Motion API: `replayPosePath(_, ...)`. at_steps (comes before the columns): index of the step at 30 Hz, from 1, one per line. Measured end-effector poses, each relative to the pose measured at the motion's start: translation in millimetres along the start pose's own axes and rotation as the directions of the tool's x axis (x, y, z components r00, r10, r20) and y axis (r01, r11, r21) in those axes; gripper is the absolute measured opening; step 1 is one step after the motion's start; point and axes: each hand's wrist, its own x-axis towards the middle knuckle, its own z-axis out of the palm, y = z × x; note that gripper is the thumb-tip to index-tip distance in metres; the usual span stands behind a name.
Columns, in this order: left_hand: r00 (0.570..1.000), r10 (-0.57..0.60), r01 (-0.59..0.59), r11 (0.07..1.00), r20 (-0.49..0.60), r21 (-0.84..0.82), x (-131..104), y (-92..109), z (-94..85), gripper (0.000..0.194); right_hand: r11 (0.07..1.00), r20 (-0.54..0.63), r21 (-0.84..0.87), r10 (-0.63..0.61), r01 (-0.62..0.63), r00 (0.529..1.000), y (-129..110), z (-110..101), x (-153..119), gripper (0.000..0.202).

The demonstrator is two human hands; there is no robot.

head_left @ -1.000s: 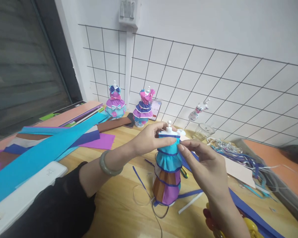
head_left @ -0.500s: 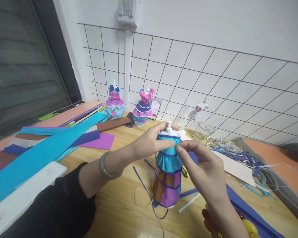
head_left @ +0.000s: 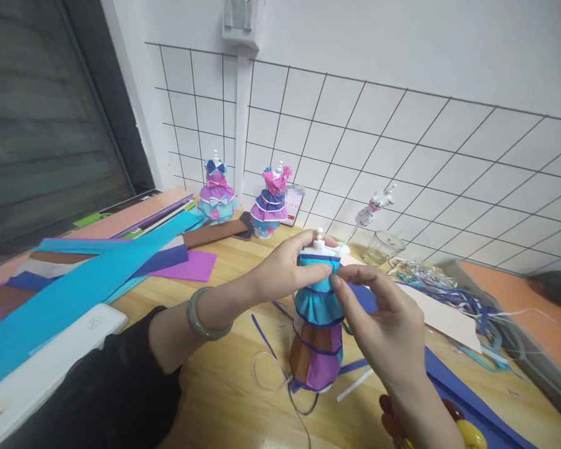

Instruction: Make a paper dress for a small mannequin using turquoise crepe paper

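Observation:
A small dress form (head_left: 318, 305) stands upright on the wooden table, its dress turquoise on top with brown and purple panels below and dark blue trim. My left hand (head_left: 290, 265) is wrapped round its upper part, thumb pressed on the turquoise bodice, other fingers behind it. At the bodice's right edge, the thumb and index finger of my right hand (head_left: 378, 312) are pinched together against the fabric; what lies between the fingertips is too small to make out.
Two dressed forms (head_left: 216, 193) (head_left: 270, 202), a phone (head_left: 293, 206), a small bust (head_left: 374, 206) and a glass (head_left: 383, 247) stand behind. Coloured strips (head_left: 98, 274) and a white device (head_left: 60, 368) lie left. Tangled ribbons (head_left: 425, 277) and a grey tray (head_left: 518, 362) are right.
The lower skirt of the dress form has shifted very slightly to the right. Both hands keep nearly the same hold.

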Motion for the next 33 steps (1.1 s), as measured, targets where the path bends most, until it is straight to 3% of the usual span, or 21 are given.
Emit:
replayPosePath(3, 1.0, 0.007, -0.007, 1.0, 0.005, -0.004, 1.2, -2.5, -0.8, 0.029, 1.0, -0.018, 0.003, -0.005, 0.005, 1.0, 1.8, 1.5, -0.8, 0.014)
replayPosePath(11, 1.0, 0.021, -0.021, 1.0, 0.009, 0.003, 2.8, -4.8, -2.0, 0.031, 0.993, 0.016, 0.11, -0.032, 0.03, 0.999, 5.8, 1.2, 0.8, 0.013)
replayPosePath(18, 0.999, 0.024, -0.024, 0.999, 0.024, -0.028, 5.2, -5.2, -3.8, 0.032, 0.963, 0.094, 0.27, -0.028, 0.002, 0.995, 25.8, -0.6, 3.9, 0.032)
replayPosePath(23, 1.0, 0.004, -0.003, 0.998, 0.023, -0.057, 6.5, -7.6, -4.5, 0.035, 0.958, 0.064, 0.212, -0.211, 0.194, 0.975, 38.2, 2.6, 4.6, 0.049)
replayPosePath(29, 1.0, 0.008, -0.006, 0.997, 0.02, -0.075, 6.8, -8.4, -4.6, 0.035, 0.89, 0.065, -0.077, -0.444, 0.449, 0.893, 52.9, 6.9, 3.4, 0.068)
replayPosePath(33, 0.999, 0.002, -0.001, 0.999, 0.037, -0.049, 6.5, -8.5, -4.9, 0.036, 0.866, 0.073, -0.113, -0.481, 0.487, 0.874, 54.2, 7.6, 2.9, 0.069)
